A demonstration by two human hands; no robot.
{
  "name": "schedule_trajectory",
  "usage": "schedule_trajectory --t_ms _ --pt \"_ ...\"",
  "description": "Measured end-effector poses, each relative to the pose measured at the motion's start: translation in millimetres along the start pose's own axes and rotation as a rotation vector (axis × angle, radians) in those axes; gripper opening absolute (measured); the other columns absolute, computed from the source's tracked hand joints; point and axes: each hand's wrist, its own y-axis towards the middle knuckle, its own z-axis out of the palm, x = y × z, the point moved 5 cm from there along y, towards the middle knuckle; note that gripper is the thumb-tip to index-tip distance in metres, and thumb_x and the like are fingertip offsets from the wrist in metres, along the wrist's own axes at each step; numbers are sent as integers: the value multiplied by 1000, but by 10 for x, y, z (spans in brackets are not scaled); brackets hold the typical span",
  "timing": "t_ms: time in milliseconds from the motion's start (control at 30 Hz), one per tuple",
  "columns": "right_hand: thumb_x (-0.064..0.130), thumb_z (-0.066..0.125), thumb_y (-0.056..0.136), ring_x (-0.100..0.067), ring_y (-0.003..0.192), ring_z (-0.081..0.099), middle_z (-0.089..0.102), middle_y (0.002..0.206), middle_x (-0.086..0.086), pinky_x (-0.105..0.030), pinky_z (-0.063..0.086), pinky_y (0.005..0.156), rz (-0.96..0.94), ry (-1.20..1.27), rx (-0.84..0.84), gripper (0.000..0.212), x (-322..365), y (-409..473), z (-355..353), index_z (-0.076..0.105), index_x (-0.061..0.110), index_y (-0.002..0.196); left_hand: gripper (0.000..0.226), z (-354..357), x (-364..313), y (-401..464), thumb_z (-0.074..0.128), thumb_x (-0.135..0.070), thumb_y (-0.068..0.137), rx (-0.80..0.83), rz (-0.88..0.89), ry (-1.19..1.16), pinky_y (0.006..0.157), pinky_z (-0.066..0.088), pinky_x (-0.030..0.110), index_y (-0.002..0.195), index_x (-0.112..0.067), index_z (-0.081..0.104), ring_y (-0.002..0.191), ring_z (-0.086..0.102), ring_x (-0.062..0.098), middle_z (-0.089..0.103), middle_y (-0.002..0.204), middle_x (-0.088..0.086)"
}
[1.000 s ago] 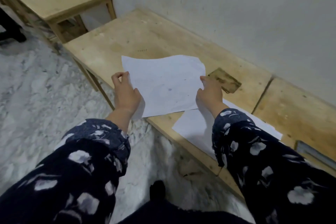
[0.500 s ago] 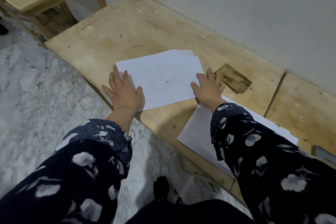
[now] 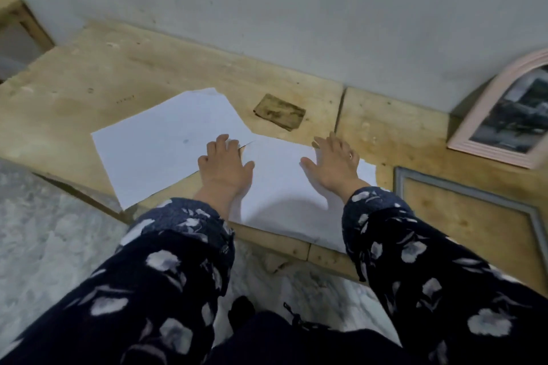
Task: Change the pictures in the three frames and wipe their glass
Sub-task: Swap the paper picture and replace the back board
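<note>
Two white sheets lie face down on the wooden bench (image 3: 89, 74). The left sheet (image 3: 160, 139) is flat with nothing on it. My left hand (image 3: 224, 167) and my right hand (image 3: 333, 164) both rest with spread fingers on the right sheet (image 3: 281, 187), near its far edge. A pink arched picture frame (image 3: 486, 115) with a dark photo leans against the wall at the far right. A grey frame (image 3: 462, 187) lies face down on the bench to the right of my right hand, its brown backing up.
A dark brown patch (image 3: 280, 111) marks the bench just behind the sheets. The grey wall (image 3: 296, 9) runs along the back. Marble floor (image 3: 44, 231) lies below the bench's front edge. A second wooden table (image 3: 17, 15) stands at the far left.
Both hands let go of the left sheet, which now lies flat, and moved right onto the second sheet. The view swung right, bringing the pink and grey frames into sight.
</note>
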Motion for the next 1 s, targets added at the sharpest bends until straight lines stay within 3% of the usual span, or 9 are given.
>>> schedule_trajectory --t_ms 167,300,467,600,700,767,833,900,1000 --pt "71 39 85 -24 147 -13 -15 160 -9 -54 -6 115 89 -52 31 92 -518 -377 66 0 23 153 79 248 -344 -169 47 -67 82 55 56 143 102 30 49 140 -16 31 135 23 32 22 150 8" --pt "76 37 82 -26 146 -18 -19 158 -11 -55 -14 114 157 -33 76 100 -722 -551 217 -12 22 152 81 378 -369 -260 40 -72 83 116 -28 190 100 31 48 142 -17 28 131 25 35 24 147 11" --pt "68 40 87 -26 148 -9 -6 161 -7 -57 -14 112 188 28 71 96 -769 -609 271 -9 18 152 74 404 -423 -321 40 -68 87 103 -43 181 99 30 49 140 -17 32 129 25 36 25 148 11" --pt "60 52 85 -29 148 0 20 159 -2 -57 -15 112 157 60 -72 93 -716 -617 205 2 21 153 70 396 -433 -326 46 -66 86 87 -55 155 98 30 48 135 -16 37 128 26 37 25 147 11" --pt "44 60 85 -31 140 26 46 144 -1 -48 6 116 153 116 -205 81 -655 -650 90 15 27 151 69 346 -430 -313 55 -64 82 70 -53 112 97 31 47 132 -18 40 126 25 38 20 148 10" --pt "29 55 89 -30 123 47 56 132 -1 -43 29 107 140 210 -299 66 -636 -648 11 25 29 148 69 271 -452 -315 65 -59 79 39 -66 57 99 33 45 132 -21 40 127 24 38 16 150 10" --pt "19 49 92 -28 110 56 60 125 -1 -41 45 92 114 344 -378 54 -641 -645 -72 35 28 143 58 175 -512 -307 71 -38 82 -47 -64 -66 99 36 42 130 -20 45 127 27 36 19 148 9" --pt "17 48 93 -25 114 56 58 129 1 -40 48 91 124 417 -417 48 -696 -623 -159 41 26 139 37 77 -583 -259 59 -10 89 -127 -92 -316 90 43 35 124 -16 51 117 40 29 28 141 7" --pt "19 52 93 -20 124 49 52 138 3 -37 43 99 174 432 -432 44 -849 -568 -353 45 25 137 34 -62 -728 -169 42 4 90 -174 -114 -523 75 37 22 117 -12 56 100 50 21 40 131 6"
